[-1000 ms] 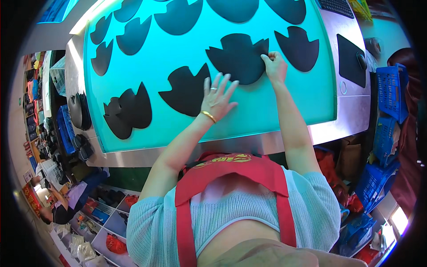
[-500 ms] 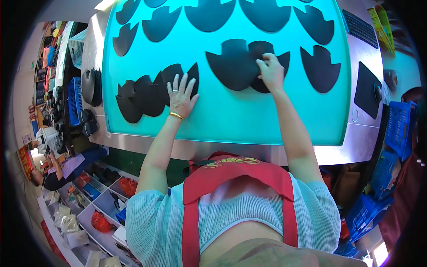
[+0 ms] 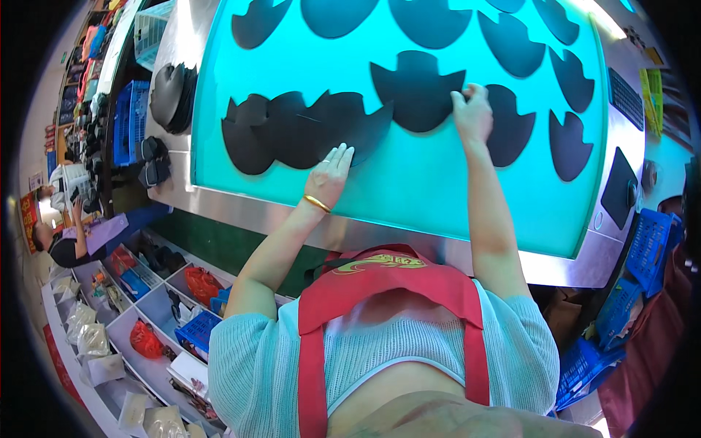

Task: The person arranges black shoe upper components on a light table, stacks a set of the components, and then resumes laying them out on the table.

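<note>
Flat black cut pieces, each with a rounded near edge, pointed side wings and a square tab, lie on the bright turquoise table surface. My right hand is closed in a pinch at the right wing of the middle black piece. Just right of that hand lies another black piece, partly hidden behind it. My left hand is open, fingers stretched and close together, its fingertips touching the near edge of an overlapping row of black pieces.
More black pieces are spread along the far and right parts of the table. A black stack sits on the metal border at left. A keyboard and dark mat are at right. Blue baskets stand beside the table.
The two overlapping pieces by my right hand now lie apart. My left hand has slid from on top of the row to its near edge, fingers drawn together. The view has turned somewhat.
</note>
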Tool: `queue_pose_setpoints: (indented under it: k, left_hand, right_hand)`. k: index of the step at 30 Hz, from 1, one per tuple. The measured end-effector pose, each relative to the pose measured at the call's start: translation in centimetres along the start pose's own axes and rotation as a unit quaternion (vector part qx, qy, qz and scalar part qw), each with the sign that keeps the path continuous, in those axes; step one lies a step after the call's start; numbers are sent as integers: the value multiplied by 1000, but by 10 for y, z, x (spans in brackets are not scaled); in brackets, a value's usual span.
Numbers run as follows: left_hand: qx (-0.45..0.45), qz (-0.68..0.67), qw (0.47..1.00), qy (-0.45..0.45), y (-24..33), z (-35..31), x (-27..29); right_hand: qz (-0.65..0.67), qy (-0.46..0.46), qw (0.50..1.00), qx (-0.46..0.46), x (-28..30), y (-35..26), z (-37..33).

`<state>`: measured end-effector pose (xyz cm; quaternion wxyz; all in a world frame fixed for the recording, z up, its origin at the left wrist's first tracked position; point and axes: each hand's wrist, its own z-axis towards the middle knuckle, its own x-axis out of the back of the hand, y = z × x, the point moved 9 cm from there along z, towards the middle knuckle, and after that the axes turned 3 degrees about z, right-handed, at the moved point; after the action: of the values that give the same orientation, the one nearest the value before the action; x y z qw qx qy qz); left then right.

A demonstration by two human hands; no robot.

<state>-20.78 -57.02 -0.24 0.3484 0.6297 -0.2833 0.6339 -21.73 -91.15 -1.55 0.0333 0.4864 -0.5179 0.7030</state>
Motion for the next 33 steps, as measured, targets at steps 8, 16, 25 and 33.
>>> queue_pose_setpoints:
  k: [8,16,25,33]
  left_hand:
    - [-69,-136,985,82,-15,1,63]
    - [29,49,996,-62,-131,-22,-7]
    - [11,30,998,-61,-190,-64,10]
    - [-75,37,997,-5,-174,-66,10]
  right_hand:
    - [338,-304,870,-193,-102,-81,-126]
    - [252,-135,947,-149,-178,-90,-82]
    - [302,-15,934,-192,-190,-93,-71]
    - [331,20,910,-250,-187,-88,-84]
